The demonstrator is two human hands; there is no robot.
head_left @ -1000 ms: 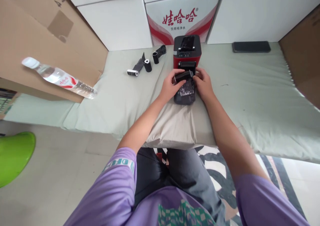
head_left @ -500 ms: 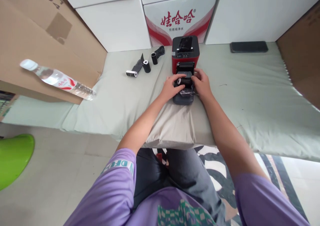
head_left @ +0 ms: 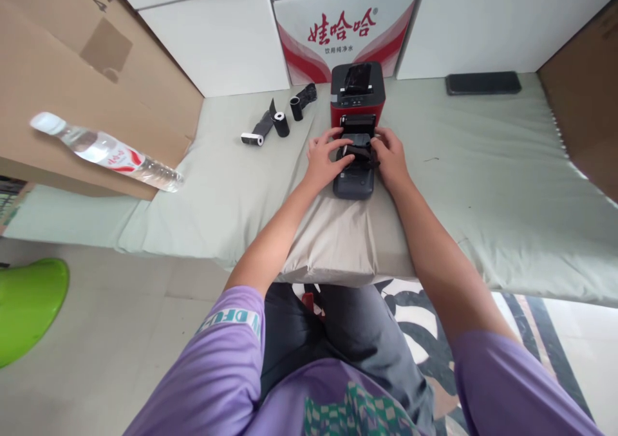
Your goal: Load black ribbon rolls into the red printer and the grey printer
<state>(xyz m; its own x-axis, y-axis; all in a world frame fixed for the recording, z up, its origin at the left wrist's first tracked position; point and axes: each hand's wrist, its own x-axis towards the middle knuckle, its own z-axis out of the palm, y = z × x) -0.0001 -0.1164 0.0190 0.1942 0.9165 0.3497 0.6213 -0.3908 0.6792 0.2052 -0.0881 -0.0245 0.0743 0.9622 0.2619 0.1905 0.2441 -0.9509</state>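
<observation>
A red and black printer (head_left: 357,104) stands at the back of the cloth-covered surface, a black strip lying over its top. Its front gapes, and a dark grey open part (head_left: 354,188) extends toward me. Over this part, my left hand (head_left: 324,156) has its thumb and fingertips on either side of a black paper roll (head_left: 358,151), mostly hidden by the fingers. From the other side, my right hand (head_left: 390,158) grips the roll's right end with bent fingers. To the left are several other black rolls, one upright roll (head_left: 280,125) with a white core among them.
A clear water bottle (head_left: 109,154) leans at the left by a cardboard box (head_left: 91,62). White boxes (head_left: 217,46) line the back. A flat black phone-like object (head_left: 483,83) lies at the back right. The cloth-covered surface (head_left: 203,223) ends in front of my knees.
The roll's white core end and the printed white patch below it no longer show. My left hand has shifted slightly up and left, its fingers more spread. My right hand stays nearly in place.
</observation>
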